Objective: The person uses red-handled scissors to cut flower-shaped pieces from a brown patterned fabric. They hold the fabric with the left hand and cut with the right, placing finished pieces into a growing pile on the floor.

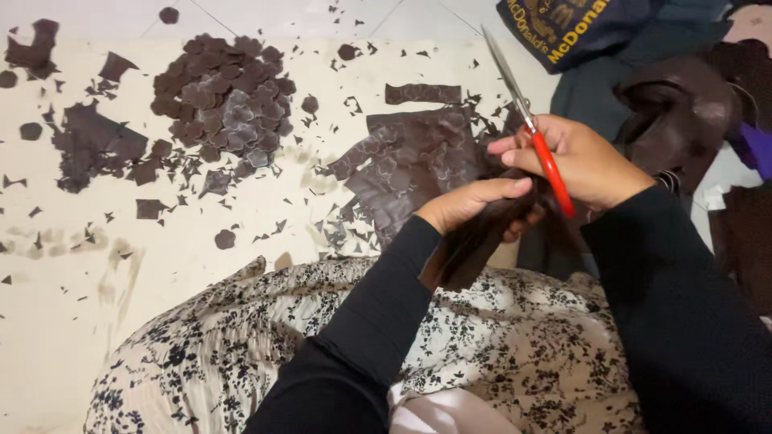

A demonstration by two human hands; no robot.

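Head view: left hand (474, 202) gripping a dark brown strip (470, 245) near the lap; right hand (575, 161) closed around red-handled scissors (531, 128), blades pointing far. Probably best: keep strip taut, follow the traced outlines. Cut shapes (225, 100) piled far left on the floor (161, 265).

My feed is evenly lit, soft light with no hard source showing. The pale floor (161, 265) reads bright, almost washed out near the top edge, with no sharp glare. Shadows are faint; I see only a soft one under the left hand (474, 205). Dark areas crush: the black sleeves (683, 321) lose all detail. The scissors (527, 120) blade looks slightly smeared. Focus is moderate throughout, and compression softens the small scraps (338, 225).
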